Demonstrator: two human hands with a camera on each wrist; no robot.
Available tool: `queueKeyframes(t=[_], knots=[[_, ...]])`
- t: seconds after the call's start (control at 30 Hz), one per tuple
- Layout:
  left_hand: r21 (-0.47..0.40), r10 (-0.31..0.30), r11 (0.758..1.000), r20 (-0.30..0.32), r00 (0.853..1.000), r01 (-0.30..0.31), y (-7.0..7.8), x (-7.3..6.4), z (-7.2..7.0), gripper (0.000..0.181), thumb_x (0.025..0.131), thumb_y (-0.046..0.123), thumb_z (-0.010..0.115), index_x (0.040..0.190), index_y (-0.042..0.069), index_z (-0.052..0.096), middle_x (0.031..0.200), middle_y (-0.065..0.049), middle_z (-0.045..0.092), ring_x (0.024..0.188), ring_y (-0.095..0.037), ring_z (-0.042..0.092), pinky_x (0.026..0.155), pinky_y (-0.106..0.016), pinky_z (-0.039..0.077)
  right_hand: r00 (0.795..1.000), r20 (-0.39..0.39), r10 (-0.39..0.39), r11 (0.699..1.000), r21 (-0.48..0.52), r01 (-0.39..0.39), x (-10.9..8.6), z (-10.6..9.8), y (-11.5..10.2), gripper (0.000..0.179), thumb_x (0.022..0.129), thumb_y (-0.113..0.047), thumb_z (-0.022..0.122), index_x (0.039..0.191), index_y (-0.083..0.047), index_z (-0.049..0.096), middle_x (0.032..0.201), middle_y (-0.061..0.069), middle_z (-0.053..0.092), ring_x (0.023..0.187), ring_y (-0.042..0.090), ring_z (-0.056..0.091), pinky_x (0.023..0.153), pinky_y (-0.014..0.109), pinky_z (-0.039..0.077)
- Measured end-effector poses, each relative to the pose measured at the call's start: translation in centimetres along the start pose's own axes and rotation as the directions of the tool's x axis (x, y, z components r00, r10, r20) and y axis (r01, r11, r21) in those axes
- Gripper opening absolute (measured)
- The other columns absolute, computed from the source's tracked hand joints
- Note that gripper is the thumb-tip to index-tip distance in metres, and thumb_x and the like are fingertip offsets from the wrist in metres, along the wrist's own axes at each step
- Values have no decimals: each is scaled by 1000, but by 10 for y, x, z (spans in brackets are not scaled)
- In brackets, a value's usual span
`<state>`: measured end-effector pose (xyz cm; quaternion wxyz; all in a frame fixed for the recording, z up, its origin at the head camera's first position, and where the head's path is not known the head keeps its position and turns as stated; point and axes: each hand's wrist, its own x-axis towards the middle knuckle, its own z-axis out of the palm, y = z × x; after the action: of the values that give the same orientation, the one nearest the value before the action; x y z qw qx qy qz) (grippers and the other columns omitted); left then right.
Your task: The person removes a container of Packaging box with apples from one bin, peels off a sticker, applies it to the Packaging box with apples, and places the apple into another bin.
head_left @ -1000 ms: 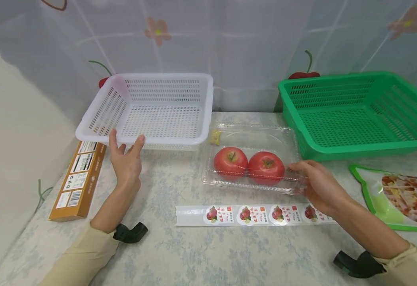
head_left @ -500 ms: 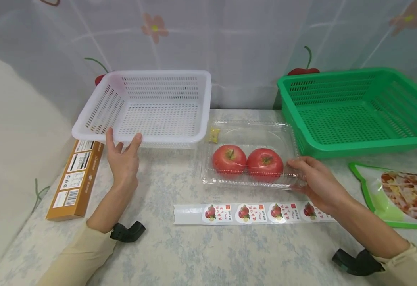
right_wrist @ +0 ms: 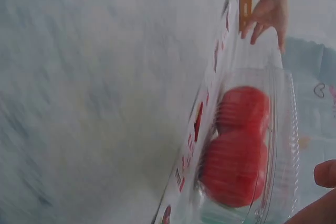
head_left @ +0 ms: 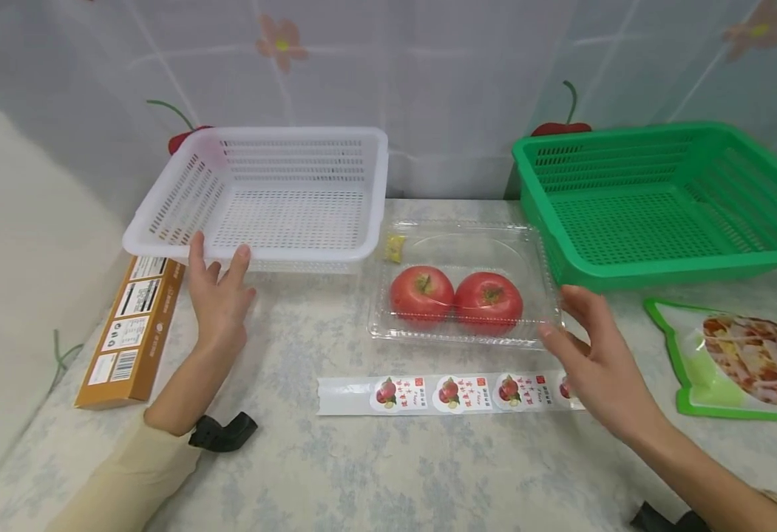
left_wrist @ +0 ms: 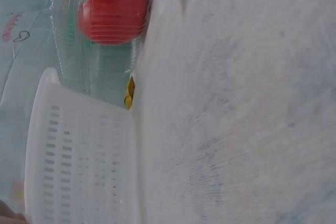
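Observation:
In the head view, my left hand [head_left: 218,299] is at the front rim of a white perforated basket [head_left: 302,255]. Its index finger and thumb are stretched to that rim, with no curled grip plain to see. My right hand [head_left: 604,355] is beside the right front corner of a clear plastic clamshell box [head_left: 481,247], thumb and fingers apart around nothing. Two round red fruits [head_left: 421,294] and a small yellow packet [head_left: 395,248] are inside the closed box. In the right wrist view the fruits [right_wrist: 234,169] show through the clear wall, with my right fingers [right_wrist: 315,203] at the lower right.
A strip of fruit-picture stickers [head_left: 463,393] lies in front of the box. To the right are a green perforated basket [head_left: 628,270] and a green-edged food bag [head_left: 741,362]. An orange-brown carton [head_left: 129,332] lies at the left, and a patterned curtain [head_left: 441,81] hangs behind.
My right hand has let go of the box's right front corner and drawn slightly back, its fingers spreading. My left hand stays at the white basket's rim. The whole view has shifted slightly.

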<state>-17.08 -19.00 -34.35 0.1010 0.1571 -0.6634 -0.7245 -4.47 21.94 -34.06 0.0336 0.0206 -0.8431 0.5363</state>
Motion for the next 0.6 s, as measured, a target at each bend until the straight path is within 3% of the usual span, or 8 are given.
queueKeyframes(t=[0.03,0.1,0.17,0.27,0.37,0.43,0.5,0.6], knots=[[-20,3,1000,-8,1000,-3,-1,-2,-1,77,97,31,63,156,42,15,161,-2,10,144,-20,22,108,-53,34,997,-34,-64,998,-17,64,-6,4,-2,60,100,-10,58,150,-1,26,154,17,27,143,30,24,109,24,33],[-49,7,999,-26,1000,-8,0,-6,-2,73,98,29,62,156,41,20,161,1,11,144,-16,18,106,-53,38,983,-79,-165,985,-54,161,-17,12,-7,59,94,1,62,147,-4,36,153,13,29,142,22,26,95,14,41],[-61,17,998,-44,999,-20,1,-12,-1,70,98,28,63,155,40,24,159,0,13,143,-15,20,103,-52,41,964,-109,-243,968,-99,232,-25,18,-13,60,88,9,66,142,-5,45,153,11,31,141,18,28,94,16,40],[-44,39,998,-64,997,-42,5,-23,1,66,96,28,65,152,37,32,153,-4,20,135,-20,32,99,-46,47,937,-118,-329,939,-142,312,-33,25,-22,60,80,13,70,135,-6,54,150,9,37,137,18,33,92,18,38],[-16,69,997,-44,997,-70,7,-36,4,58,95,24,67,148,30,43,138,-6,33,117,-20,48,90,-36,53,896,-88,-434,898,-116,424,-34,32,-28,55,74,17,70,125,-2,60,139,12,49,129,21,43,100,20,35],[40,85,996,17,996,-85,6,-46,4,50,96,19,67,143,21,51,126,-7,40,104,-18,54,83,-30,55,878,-42,-476,878,-73,473,-32,37,-30,52,74,17,70,121,-3,63,128,10,56,118,19,51,97,22,42],[146,89,983,134,987,-109,2,-56,4,44,96,17,67,138,13,57,118,-8,47,97,-18,59,78,-27,56,873,20,-488,872,-34,488,-30,44,-31,48,76,15,70,119,-6,64,118,5,60,107,15,57,89,22,48],[358,60,914,350,935,-192,-7,-73,3,38,94,20,70,129,7,63,113,-9,56,93,-18,62,74,-29,57,872,141,-468,883,31,469,-27,56,-31,43,82,11,71,117,-13,64,109,-3,62,95,11,59,79,24,53]])
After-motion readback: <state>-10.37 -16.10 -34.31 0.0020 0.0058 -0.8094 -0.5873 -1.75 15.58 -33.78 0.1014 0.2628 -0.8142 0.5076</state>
